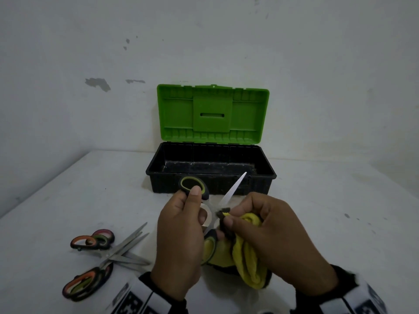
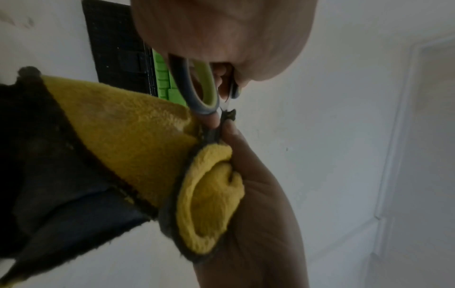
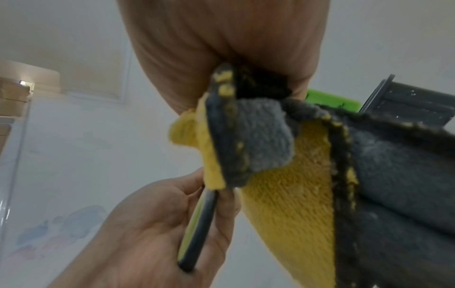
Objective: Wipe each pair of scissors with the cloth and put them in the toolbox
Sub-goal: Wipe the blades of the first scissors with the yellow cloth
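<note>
Yellow and dark grey terry cloth (image 1: 248, 252) is bunched in the person's right hand (image 1: 278, 236), whose thumb and fingers pinch a fold of it around the blade of a pair of steel scissors with black and lime-green handles (image 1: 231, 191). The left hand (image 1: 181, 241) grips those scissors by the handles, thumb pressed on the upper loop, with the scissors spread open, so one bare blade tip points up and to the right over the near wall of the toolbox. In the right wrist view the cloth (image 3: 290, 175) hangs down from the pinching fingers, yellow on one face, grey on the other.

The black plastic toolbox with its lime-green lid (image 1: 210, 175) stands open at the far side of the white table (image 1: 328, 211), just beyond the hands, lid upright against the wall.

On the near left of the table lies a heap of other scissors with orange, pink and green handle loops (image 1: 106, 257), their blades crossing one another. How many there are I cannot tell.
</note>
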The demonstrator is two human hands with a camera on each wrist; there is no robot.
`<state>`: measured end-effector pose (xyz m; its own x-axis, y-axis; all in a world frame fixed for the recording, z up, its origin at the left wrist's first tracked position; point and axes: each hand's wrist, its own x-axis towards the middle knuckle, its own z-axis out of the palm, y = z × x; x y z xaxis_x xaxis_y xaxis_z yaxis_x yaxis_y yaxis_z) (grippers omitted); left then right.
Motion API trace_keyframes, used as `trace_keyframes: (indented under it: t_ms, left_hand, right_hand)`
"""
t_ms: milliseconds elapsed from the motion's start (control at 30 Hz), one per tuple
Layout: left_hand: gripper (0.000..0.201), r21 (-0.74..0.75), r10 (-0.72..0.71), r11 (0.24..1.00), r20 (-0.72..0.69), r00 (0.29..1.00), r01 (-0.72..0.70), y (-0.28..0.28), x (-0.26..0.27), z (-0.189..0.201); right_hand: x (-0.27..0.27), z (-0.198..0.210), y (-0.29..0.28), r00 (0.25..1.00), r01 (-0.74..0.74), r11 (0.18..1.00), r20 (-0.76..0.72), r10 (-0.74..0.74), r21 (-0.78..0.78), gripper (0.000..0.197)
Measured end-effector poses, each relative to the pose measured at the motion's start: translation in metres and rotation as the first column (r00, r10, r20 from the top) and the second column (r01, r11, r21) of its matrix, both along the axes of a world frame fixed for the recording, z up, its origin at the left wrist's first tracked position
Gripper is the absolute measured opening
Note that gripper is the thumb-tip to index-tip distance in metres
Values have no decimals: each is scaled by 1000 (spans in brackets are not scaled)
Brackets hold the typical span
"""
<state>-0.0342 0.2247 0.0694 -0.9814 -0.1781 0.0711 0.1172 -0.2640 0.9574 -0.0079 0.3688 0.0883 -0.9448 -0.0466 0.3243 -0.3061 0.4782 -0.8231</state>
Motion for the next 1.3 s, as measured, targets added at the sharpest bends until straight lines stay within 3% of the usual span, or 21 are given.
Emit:
trace_keyframes:
  t_ms: [100,333,533,733,833,900,967,1067,1167,1300]
  left_hand:
    - [30,57,30,998,6,1000,-30,-1,-1,2]
    - [28,140,60,988,11,998,-61,-1,-3,0]
    - [27,269,132,955,6,991,-129,-8,-11,8]
    - [28,412,117,903,34,993,-120,3,-11,14]
    - [28,458,108,879,78,991,-132,4,-14,13]
    - [26,464,114,874,95,989,-146,5,-17,13]
    - [25,449,125,880,97,987,-155,6,-19,14]
    - [23,412,134,898,83,988,-156,9,-20,15]
    - [20,395,104,910,66,992,-122,11,-18,15]
    - [17,362,25,931,47,999,-41,3,-12,15]
  right_hand:
    - [3,1,15,999,47,998,22,-47,34,15]
    - [6,6,51,992,-28,998,124,20,59,13]
    - [-23,-4,89,978,70,977,178,-107,202,11]
    - [-61,-21,94,959,-4,819,233,-158,574,8]
    - [-67,-27,88,959,-39,744,235,-160,667,6]
    - [-63,-27,80,978,-10,731,160,-136,682,7]
    - [-54,-21,66,994,13,807,77,-72,590,11]
    - [-37,-7,36,995,-60,964,96,37,259,34]
    - [-23,0,10,967,-132,990,214,138,-43,35]
    - [-18,1,-3,960,-28,972,266,91,-233,37]
